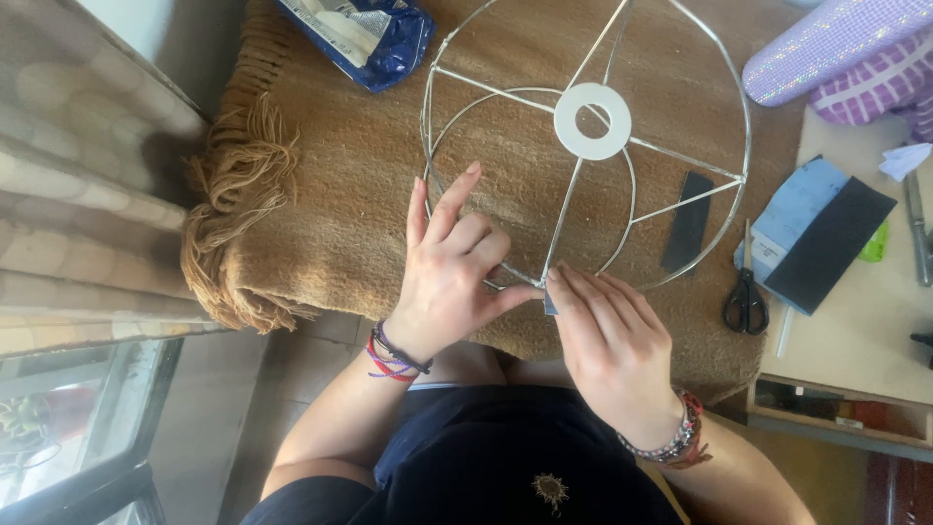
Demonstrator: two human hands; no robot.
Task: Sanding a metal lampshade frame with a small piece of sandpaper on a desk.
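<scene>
Brown fringed blanket carries everything. My left hand pinches the wire lampshade frame at its near rim; my right hand presses a dark strip there. Frame extends toward twelve o'clock.

Brown fringed blanket covers the surface. On it: wire lampshade frame at both hands, dark strip right of right hand, scissors further right, blue packet far above left hand.
</scene>
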